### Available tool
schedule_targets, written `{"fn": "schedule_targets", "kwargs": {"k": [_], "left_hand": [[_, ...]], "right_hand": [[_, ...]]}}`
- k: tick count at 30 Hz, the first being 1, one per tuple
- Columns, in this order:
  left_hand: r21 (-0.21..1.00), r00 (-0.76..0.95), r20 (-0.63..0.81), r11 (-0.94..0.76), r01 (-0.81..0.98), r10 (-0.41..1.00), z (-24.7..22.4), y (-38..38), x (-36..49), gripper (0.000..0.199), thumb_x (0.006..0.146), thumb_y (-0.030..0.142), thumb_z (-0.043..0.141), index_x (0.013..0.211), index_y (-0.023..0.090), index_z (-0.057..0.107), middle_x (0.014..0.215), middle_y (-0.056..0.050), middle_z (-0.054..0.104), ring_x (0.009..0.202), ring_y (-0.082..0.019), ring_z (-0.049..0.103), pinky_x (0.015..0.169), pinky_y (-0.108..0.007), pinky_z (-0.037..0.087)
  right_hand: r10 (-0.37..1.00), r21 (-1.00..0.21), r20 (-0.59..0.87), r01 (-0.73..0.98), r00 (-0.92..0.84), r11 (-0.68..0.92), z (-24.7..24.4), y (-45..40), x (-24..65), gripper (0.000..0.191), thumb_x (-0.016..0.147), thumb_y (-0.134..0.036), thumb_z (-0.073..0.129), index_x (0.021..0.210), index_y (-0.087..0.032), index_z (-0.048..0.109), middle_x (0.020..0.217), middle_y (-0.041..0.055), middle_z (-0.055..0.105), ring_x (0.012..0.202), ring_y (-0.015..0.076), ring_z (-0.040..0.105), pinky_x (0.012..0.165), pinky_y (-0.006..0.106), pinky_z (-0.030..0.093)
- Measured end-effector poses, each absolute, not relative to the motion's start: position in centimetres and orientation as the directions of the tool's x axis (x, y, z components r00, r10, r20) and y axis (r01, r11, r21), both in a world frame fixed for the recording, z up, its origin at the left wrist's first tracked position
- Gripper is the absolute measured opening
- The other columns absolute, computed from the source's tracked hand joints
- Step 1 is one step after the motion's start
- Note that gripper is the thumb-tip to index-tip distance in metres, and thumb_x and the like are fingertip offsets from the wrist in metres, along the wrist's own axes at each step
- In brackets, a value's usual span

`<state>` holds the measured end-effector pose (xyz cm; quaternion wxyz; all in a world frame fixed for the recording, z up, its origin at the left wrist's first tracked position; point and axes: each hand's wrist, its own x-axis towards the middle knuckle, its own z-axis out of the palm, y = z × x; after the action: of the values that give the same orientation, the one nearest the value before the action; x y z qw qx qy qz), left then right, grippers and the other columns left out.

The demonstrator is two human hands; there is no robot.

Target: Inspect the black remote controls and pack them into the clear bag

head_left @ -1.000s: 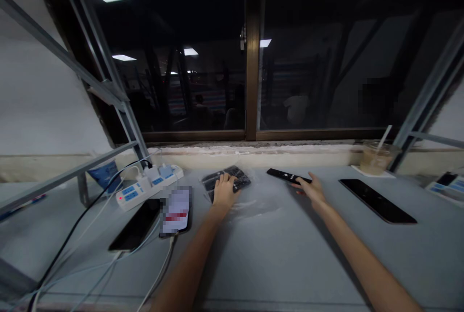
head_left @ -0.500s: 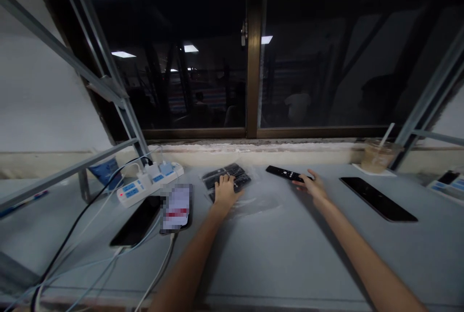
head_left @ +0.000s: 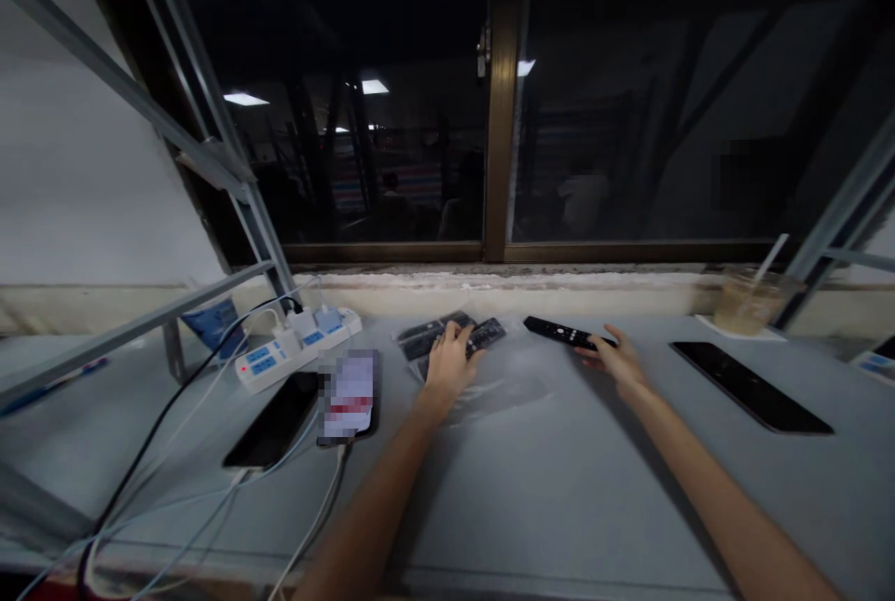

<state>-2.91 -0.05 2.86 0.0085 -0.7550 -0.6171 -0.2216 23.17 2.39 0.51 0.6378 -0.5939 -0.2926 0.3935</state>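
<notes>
Near the back of the grey table, my left hand (head_left: 451, 362) is closed on a black remote (head_left: 486, 334) that lies at an angle over clear plastic wrapping (head_left: 500, 391). Another dark, wrapped item (head_left: 426, 333) lies beneath and left of it, partly covered by my fingers. To the right, my right hand (head_left: 618, 361) pinches the near end of a second black remote (head_left: 559, 332), whose far end points left toward the window wall. The two remotes are apart.
A white power strip (head_left: 300, 349) with plugs and cables, a dark phone (head_left: 272, 421) and a lit phone (head_left: 351, 396) are at the left. A black phone (head_left: 750, 387) and a drink cup with a straw (head_left: 747, 303) stand right. Metal frame bars (head_left: 230, 168) rise at the left.
The remote under my left hand has shifted right and turned, now apart from the other wrapped item. My left fingers have closed more. The whole view has shifted slightly.
</notes>
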Motion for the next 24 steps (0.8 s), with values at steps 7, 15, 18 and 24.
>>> {"fn": "schedule_targets", "kwargs": {"k": [7, 15, 18, 24], "left_hand": [[0.320, 0.179, 0.393, -0.316, 0.893, 0.902, 2.8, 0.1, -3.1, 0.038, 0.091, 0.038, 0.035, 0.122, 0.019, 0.044, 0.118, -0.008, 0.047, 0.102, -0.020, 0.056, 0.090, -0.030, 0.042], [0.355, 0.221, 0.401, -0.373, 0.857, 0.889, 3.2, 0.0, -3.0, 0.034, 0.093, 0.034, 0.027, 0.120, 0.020, 0.044, 0.117, -0.007, 0.049, 0.105, -0.019, 0.056, 0.089, -0.028, 0.044], [0.349, 0.250, 0.400, -0.398, 0.848, 0.882, 3.3, -0.1, -3.0, 0.032, 0.093, 0.036, 0.032, 0.118, 0.020, 0.044, 0.116, -0.007, 0.050, 0.104, -0.019, 0.056, 0.089, -0.030, 0.044], [0.314, 0.325, 0.374, -0.449, 0.837, 0.868, 2.9, -0.2, -3.0, 0.035, 0.086, 0.041, 0.047, 0.114, 0.020, 0.046, 0.116, -0.007, 0.052, 0.102, -0.021, 0.058, 0.086, -0.032, 0.046]], "right_hand": [[0.858, -0.999, -0.022, -0.035, 0.514, -0.005, -0.2, 2.6, 23.4, 0.069, 0.069, -0.013, 0.060, 0.133, -0.014, 0.035, 0.098, 0.0142, 0.066, 0.056, 0.0120, 0.064, 0.035, 0.015, 0.045], [0.831, -0.986, 0.141, 0.151, 0.539, 0.069, 0.3, 2.4, 23.0, 0.061, 0.056, -0.014, 0.066, 0.117, -0.014, 0.056, 0.073, 0.0014, 0.063, 0.050, 0.0091, 0.055, 0.040, 0.019, 0.051], [0.852, -0.983, 0.165, 0.157, 0.496, 0.099, 0.7, 2.1, 22.7, 0.053, 0.057, -0.017, 0.064, 0.110, -0.014, 0.061, 0.073, 0.0026, 0.064, 0.053, 0.0108, 0.057, 0.041, 0.020, 0.051], [0.932, -0.986, 0.157, 0.103, 0.327, 0.130, 1.6, 1.4, 21.7, 0.035, 0.060, -0.035, 0.062, 0.089, -0.015, 0.067, 0.082, 0.0078, 0.067, 0.067, 0.0172, 0.062, 0.042, 0.020, 0.045]]}}
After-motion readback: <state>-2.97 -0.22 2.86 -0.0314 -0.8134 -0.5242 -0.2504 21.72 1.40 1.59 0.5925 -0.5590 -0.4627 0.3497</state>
